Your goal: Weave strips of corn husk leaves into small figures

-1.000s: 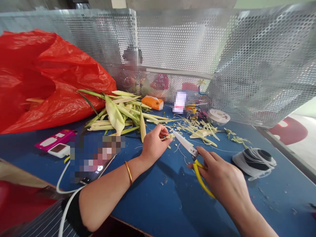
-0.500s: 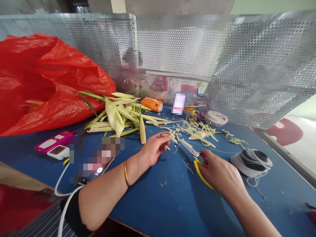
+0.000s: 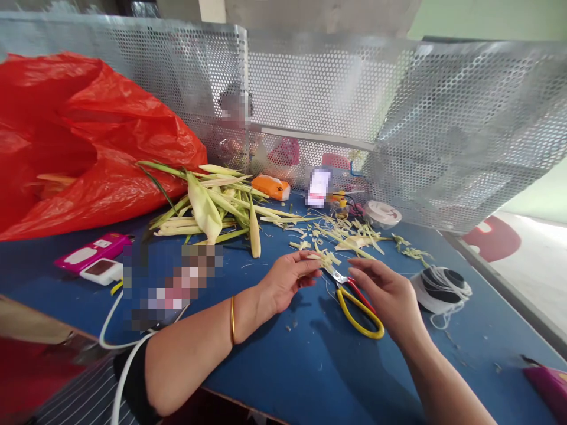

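My left hand [image 3: 287, 280] rests on the blue table [image 3: 283, 366] and pinches a small pale yellow-green leaf strip [image 3: 319, 258] between thumb and fingers. My right hand [image 3: 390, 295] hovers just right of the yellow-handled scissors [image 3: 354, 298], fingers loosely spread, holding nothing. The scissors lie flat on the table between both hands, blades pointing to the back left. A heap of long pale green leaves [image 3: 212, 206] lies behind my left hand. Cut leaf scraps [image 3: 349, 233] are scattered beyond the scissors.
A big red plastic bag [image 3: 84, 136] fills the back left. A phone [image 3: 168, 283] with white cable and a pink power bank [image 3: 91, 251] lie at the left. A spool of white cord [image 3: 443, 286] sits right, a white tape roll [image 3: 383, 212] behind. Perforated metal screens [image 3: 354, 94] wall the back.
My right hand has let go of the scissors, which now lie on the table. My left hand has moved right and nearer with the leaf strip.
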Available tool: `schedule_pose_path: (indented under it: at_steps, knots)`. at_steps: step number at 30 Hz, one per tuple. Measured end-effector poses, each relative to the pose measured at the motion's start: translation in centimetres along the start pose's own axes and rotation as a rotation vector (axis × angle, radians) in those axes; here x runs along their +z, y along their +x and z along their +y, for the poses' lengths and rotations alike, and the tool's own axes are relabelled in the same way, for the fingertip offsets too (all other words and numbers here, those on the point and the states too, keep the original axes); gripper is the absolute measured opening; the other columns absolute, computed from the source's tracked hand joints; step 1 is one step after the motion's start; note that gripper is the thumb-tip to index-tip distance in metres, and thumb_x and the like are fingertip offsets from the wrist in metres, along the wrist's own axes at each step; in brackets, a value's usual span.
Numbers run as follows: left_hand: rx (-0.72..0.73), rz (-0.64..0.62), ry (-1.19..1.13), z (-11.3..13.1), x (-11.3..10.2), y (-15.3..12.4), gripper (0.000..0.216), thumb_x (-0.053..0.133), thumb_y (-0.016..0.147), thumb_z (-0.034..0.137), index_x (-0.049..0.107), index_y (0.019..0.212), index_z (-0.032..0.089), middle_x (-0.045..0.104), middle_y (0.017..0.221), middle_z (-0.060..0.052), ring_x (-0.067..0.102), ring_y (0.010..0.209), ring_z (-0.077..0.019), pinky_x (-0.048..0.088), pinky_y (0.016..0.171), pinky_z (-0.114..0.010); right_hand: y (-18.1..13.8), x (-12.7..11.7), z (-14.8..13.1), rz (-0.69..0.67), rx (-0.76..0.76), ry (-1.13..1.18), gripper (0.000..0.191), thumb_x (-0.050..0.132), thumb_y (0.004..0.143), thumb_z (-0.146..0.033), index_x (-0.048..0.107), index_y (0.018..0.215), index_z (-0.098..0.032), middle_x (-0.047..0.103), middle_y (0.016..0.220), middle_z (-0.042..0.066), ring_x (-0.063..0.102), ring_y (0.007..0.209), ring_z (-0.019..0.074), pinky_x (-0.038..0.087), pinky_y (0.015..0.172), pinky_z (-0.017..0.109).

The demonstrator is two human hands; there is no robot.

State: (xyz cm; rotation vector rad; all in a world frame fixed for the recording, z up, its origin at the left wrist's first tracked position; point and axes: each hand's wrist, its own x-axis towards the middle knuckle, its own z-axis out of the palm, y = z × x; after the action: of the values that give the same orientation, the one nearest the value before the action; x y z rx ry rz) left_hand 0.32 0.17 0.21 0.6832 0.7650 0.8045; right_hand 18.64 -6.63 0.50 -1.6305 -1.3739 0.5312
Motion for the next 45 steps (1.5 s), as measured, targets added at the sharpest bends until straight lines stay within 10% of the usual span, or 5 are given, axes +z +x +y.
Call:
schedule_pose_path:
  at_steps: [5, 25, 45]
  knots:
    - [-0.018, -0.047, 0.172, -1.2, 0.5, -0.7, 0.017, 0.076, 0.072, 0.014, 0.067, 0.087, 0.011, 0.066, 0.069, -0.001, 0.061, 0.057, -0.0076, 0.046, 0.054, -0.018, -0.3, 1.4, -1.3, -0.124, 0.167, 0.369, 0.045, 0.079, 0.063, -0.056, 0.074, 0.085, -0.017, 0.072, 0.078, 0.006, 0.063, 0.070, 0.0188, 0.049, 0.064, 0.030]
    - [0.042, -0.075, 0.363, -1.3, 0.2, -0.4, 0.022, 0.082, 0.066, 0.032, 0.074, 0.075, 0.013, 0.071, 0.071, -0.005, 0.058, 0.058, -0.0094, 0.043, 0.060, -0.023, -0.5, 1.5, -1.0, -0.222, 0.226, 0.450, 0.043, 0.083, 0.059, -0.054, 0.071, 0.079, -0.017, 0.070, 0.074, 0.004, 0.063, 0.073, 0.0195, 0.047, 0.070, 0.030]
    - [-0.052, -0.212, 0.471, -1.4, 0.2, -0.8, 0.029, 0.085, 0.060, 0.038, 0.071, 0.065, 0.013, 0.070, 0.065, -0.005, 0.059, 0.059, -0.0113, 0.042, 0.062, -0.025, -0.7, 2.5, -0.3, 0.005, 0.149, 0.246, 0.034, 0.076, 0.067, -0.050, 0.071, 0.075, -0.017, 0.065, 0.066, 0.002, 0.054, 0.060, 0.0149, 0.041, 0.057, 0.027]
